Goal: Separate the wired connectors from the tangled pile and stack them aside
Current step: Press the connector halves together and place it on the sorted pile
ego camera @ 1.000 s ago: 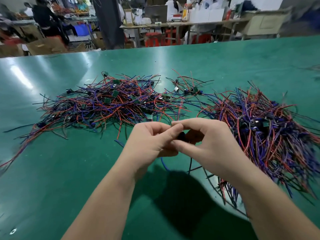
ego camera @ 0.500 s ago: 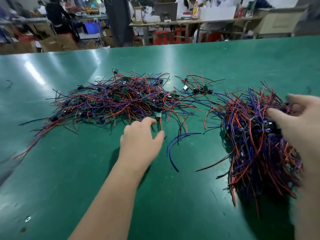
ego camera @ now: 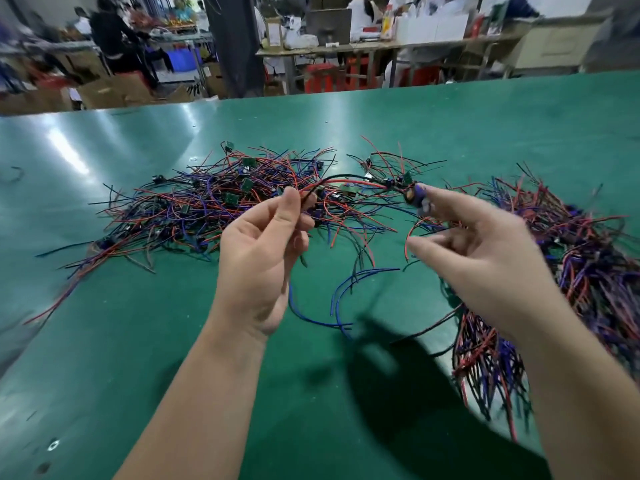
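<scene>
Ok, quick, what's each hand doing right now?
Left hand: pinching the red and black wires.
Right hand: fingertips at the purple connector, grip too blurred to tell.

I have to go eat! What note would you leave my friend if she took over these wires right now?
Left hand: pinches the red and black wires of one wired connector, lifted above the green table.
Right hand: fingertips at its dark plug end; grip too blurred to tell.
Done: sorted stack of red, blue and black wires lies right.
To do: the big tangled pile, centre-left.
</scene>
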